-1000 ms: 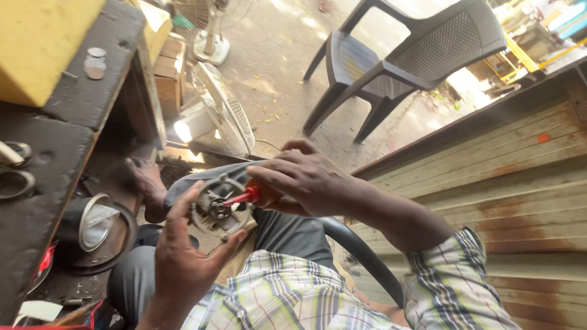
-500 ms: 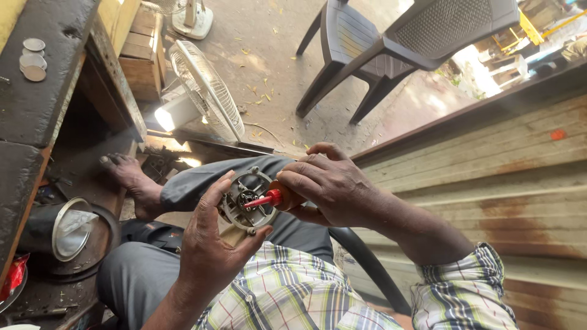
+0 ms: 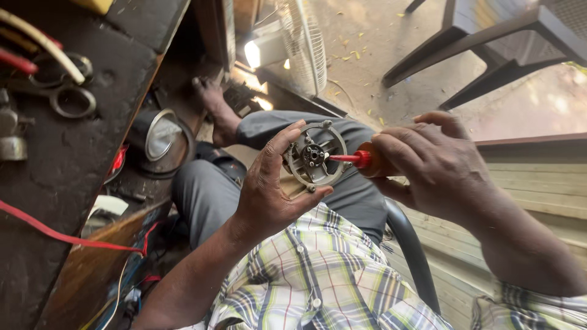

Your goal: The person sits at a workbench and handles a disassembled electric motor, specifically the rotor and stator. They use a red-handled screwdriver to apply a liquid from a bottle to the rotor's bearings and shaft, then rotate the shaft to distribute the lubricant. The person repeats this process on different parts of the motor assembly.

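Left hand (image 3: 269, 189) pinching the round metal motor plate (image 3: 315, 160) by its rim, right hand (image 3: 437, 165) clenched around the red-handled screwdriver (image 3: 361, 160): best kept square to the hub.

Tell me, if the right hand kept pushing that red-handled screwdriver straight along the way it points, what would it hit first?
The right hand aims the screwdriver leftward at the round metal motor housing held in the left hand. The tip already seems to touch the housing's centre hub, so it meets that first, though depth is hard to judge.
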